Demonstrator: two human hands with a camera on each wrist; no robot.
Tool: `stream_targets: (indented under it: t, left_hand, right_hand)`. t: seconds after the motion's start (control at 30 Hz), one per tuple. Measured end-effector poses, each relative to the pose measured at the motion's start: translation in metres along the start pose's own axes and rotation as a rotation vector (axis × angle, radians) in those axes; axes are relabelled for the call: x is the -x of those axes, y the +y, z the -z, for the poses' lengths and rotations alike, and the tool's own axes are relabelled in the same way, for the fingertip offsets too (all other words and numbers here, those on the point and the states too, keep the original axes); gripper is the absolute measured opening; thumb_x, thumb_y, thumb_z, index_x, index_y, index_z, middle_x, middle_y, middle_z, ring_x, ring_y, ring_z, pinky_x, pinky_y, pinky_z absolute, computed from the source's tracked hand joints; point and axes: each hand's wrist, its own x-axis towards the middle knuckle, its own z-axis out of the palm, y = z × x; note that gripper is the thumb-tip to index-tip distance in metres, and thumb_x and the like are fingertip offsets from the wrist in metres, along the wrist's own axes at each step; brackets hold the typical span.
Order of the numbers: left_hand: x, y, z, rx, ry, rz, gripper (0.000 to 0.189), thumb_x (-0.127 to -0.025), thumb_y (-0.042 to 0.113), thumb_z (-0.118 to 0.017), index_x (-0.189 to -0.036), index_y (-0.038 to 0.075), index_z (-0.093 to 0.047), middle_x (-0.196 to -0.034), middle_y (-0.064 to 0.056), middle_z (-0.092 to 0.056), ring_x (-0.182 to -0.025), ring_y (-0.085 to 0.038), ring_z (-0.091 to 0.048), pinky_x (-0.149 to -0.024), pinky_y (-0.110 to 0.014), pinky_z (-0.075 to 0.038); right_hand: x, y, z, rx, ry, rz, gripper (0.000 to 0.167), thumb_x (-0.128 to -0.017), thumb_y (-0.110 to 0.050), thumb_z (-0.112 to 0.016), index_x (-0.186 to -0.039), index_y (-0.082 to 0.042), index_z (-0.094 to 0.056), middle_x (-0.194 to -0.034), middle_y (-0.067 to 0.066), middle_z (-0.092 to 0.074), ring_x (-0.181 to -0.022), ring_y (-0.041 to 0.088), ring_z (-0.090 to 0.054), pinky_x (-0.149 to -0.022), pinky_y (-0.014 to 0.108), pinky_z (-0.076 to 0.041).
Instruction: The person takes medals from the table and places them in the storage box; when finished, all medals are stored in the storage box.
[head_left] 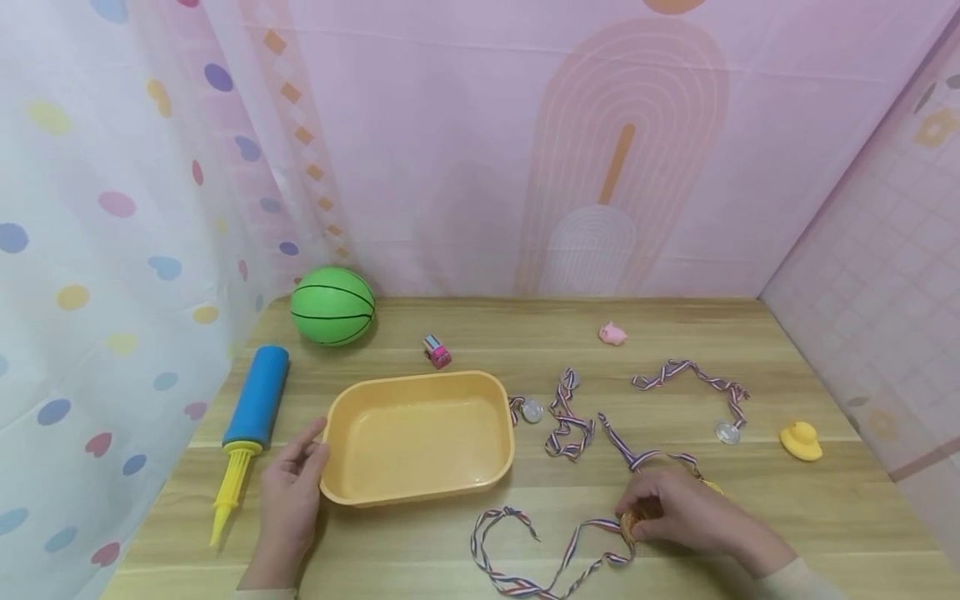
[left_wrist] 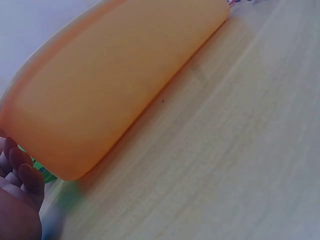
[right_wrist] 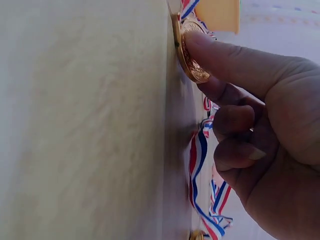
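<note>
My right hand (head_left: 675, 508) pinches a gold medal (right_wrist: 187, 60) between thumb and fingers, its edge close to the tabletop. The striped red, white and blue ribbon (head_left: 517, 583) of this medal trails loosely to the left along the near part of the table. At the left end of a yellow plastic basin (head_left: 420, 496), my left hand (head_left: 292, 496) holds the side by its rim. In the left wrist view, curled fingers (left_wrist: 32, 180) show at the basin's end; the thumb's contact is hidden there. Nothing lies in the basin.
Beyond my right hand lies another ribbon (head_left: 618, 443), its medal mostly covered. Other ribbons (head_left: 570, 429) and a clear medal (head_left: 727, 432) lie farther back. Around them are a rubber duck (head_left: 801, 440), pink pig (head_left: 612, 334), toy car (head_left: 437, 352), green ball (head_left: 332, 306) and blue pump (head_left: 257, 396).
</note>
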Motion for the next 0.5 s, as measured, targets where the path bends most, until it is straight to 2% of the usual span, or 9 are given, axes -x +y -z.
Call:
stream_targets:
  t: [0.17, 0.37, 0.5]
  left_hand:
    - [-0.002, -0.003, -0.001, 0.008, -0.006, 0.019, 0.034, -0.095, 0.008, -0.06, -0.128, 0.002, -0.059, -0.09, -0.009, -0.056, -0.077, -0.01, -0.052, -0.059, -0.015, -0.047]
    - [-0.002, -0.003, 0.001, 0.015, -0.012, 0.026, 0.035, -0.095, 0.008, -0.06, -0.129, 0.002, -0.059, -0.091, -0.009, -0.056, -0.079, -0.009, -0.052, -0.06, -0.015, -0.047]
    - [-0.002, -0.001, 0.002, 0.019, -0.014, 0.039, 0.036, -0.095, 0.011, -0.061, -0.13, 0.002, -0.058, -0.091, -0.006, -0.056, -0.08, -0.008, -0.052, -0.061, -0.014, -0.047]
  right_hand:
    - [-0.011, 0.0, 0.001, 0.048, 0.04, -0.032, 0.018, -0.076, -0.021, -0.08, -0.09, -0.027, -0.071, -0.083, -0.02, -0.061, -0.076, 0.001, -0.054, -0.067, 0.024, -0.047]
    - [-0.02, 0.003, 0.006, -0.079, 0.063, -0.186, 0.01, -0.083, -0.022, -0.074, -0.092, -0.025, -0.072, -0.085, -0.014, -0.067, -0.075, 0.002, -0.059, -0.066, 0.024, -0.05]
    - [-0.025, 0.008, 0.01, -0.137, 0.127, -0.203, 0.009, -0.083, -0.017, -0.073, -0.092, -0.018, -0.073, -0.082, -0.01, -0.066, -0.07, 0.006, -0.058, -0.062, 0.025, -0.05]
